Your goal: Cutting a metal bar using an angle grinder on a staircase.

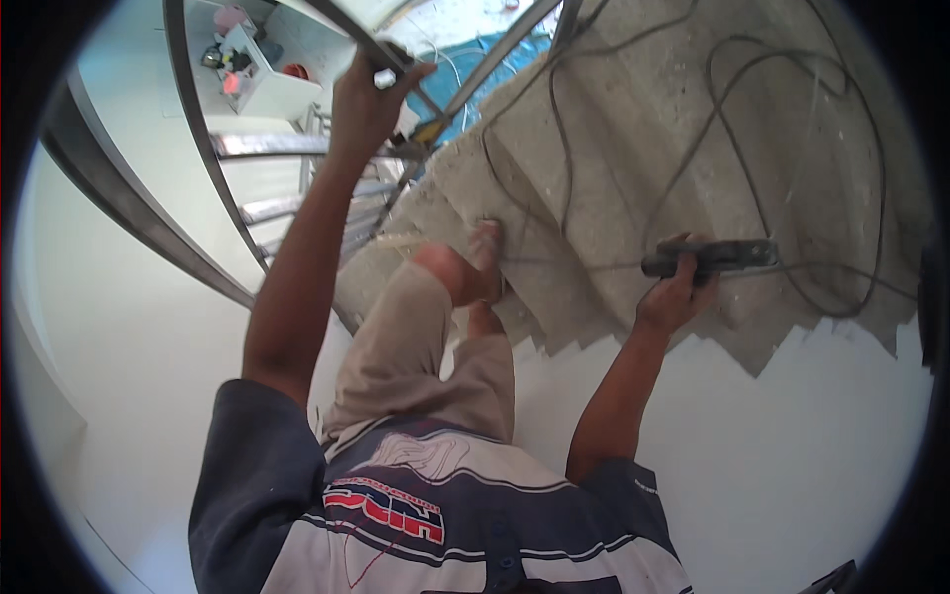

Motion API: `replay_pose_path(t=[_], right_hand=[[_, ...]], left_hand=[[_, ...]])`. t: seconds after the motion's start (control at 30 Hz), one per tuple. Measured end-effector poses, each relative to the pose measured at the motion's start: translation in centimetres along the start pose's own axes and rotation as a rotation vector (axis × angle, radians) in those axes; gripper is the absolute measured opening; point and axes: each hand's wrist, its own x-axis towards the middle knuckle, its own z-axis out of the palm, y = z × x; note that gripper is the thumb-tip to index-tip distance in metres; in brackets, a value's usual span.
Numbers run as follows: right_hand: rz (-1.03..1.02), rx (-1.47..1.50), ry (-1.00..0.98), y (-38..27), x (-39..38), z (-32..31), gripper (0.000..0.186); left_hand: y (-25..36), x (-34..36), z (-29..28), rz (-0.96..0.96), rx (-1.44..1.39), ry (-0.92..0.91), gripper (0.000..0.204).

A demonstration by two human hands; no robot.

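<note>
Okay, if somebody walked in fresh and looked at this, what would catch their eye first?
Probably the bare concrete stairs filling the upper right, with dark cables looping across the steps. Next, the person's own arms: the left hand grips a metal railing bar at the top, and the right hand holds a dark tool at centre right. Bare feet stand on a step mid-frame.

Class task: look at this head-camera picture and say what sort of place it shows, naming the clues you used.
Probably a building site: an unfinished stairwell. Clues: bare concrete steps, loose cables trailing over them, and a metal railing gripped by the left hand.
</note>
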Motion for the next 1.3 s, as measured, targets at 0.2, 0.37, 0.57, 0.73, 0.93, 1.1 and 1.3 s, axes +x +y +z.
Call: replay_pose_path(t=[0.2, 0.37, 0.57, 0.73, 0.93, 1.1, 1.3], right_hand=[[-0.019, 0.067, -0.079, -2.5, -2.5, -0.2, 0.015], [-0.002, 0.047, -0.079, -1.1, -5.3, -0.1, 0.012], [-0.022, -0.001, -0.096, -0.1, -8.6, 0.8, 0.012], [-0.035, -0.007, -0.079, -0.6, -9.7, 3.1, 0.016], [0.010, -0.002, -0.043, 0.0, -9.3, 4.5, 0.017], [-0.013, -0.030, 0.051, 2.8, -7.7, 4.0, 0.019], [-0.076, 0.101, -0.088, 6.8, -3.1, 1.3, 0.024]], left_hand=[[2.5, 1.2, -1.3, -0.072, -0.074, -0.129, 0.025], [0.5, 1.8, -1.5, 0.010, -0.198, -0.088, 0.021], [1.3, 2.7, -1.0, -0.042, -0.714, -0.140, 0.028], [2.9, 4.4, 0.1, -0.168, -0.680, 0.104, 0.029], [2.5, 5.6, 0.5, -0.245, -0.627, 0.226, 0.035], [2.4, 6.8, 0.9, -0.094, -0.730, 0.254, 0.033], [3.4, 9.2, 2.2, 0.032, -0.794, 0.316, 0.033]])
